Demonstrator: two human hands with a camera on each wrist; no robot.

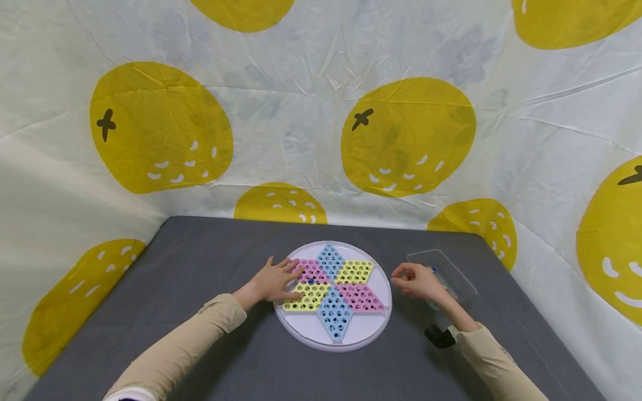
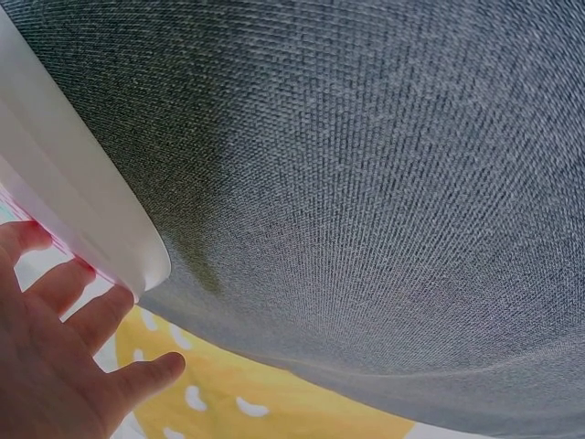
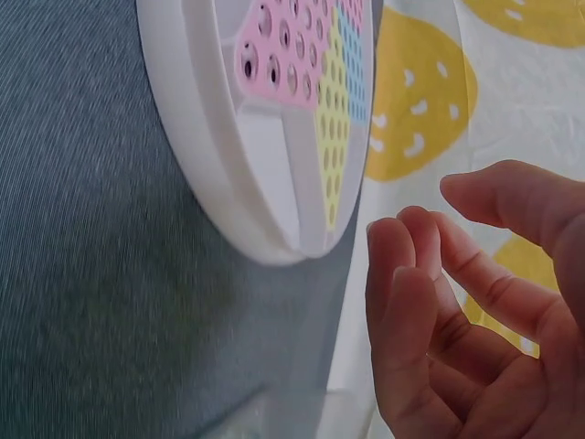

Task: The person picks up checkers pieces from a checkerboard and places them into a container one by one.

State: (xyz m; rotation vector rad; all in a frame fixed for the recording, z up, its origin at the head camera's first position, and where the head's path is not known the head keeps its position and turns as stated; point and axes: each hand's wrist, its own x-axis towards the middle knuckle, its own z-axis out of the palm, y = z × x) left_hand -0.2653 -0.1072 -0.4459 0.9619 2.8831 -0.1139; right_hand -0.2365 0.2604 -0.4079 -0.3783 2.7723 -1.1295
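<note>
A round white Chinese checkers board (image 1: 306,326) bears a star of pink, yellow and blue hole-filled sections. One dark blue marble (image 1: 311,281) sits on its left side, between the pink and yellow sections. My left hand (image 1: 273,282) lies with spread fingers over the board's left edge; in the left wrist view its fingertips (image 2: 114,300) are right at the rim. Off the board's right edge hovers my right hand (image 1: 417,281), fingers loosely bent. Thumb and fingertips stand apart in the right wrist view, with nothing seen between them.
A clear plastic box (image 1: 466,273) stands to the right, partly hidden behind my right hand and forearm, with small blue pieces (image 1: 434,270) in it. Dark grey cloth covers the table (image 1: 210,250). Behind hangs a white curtain (image 1: 286,122) printed with yellow fruit.
</note>
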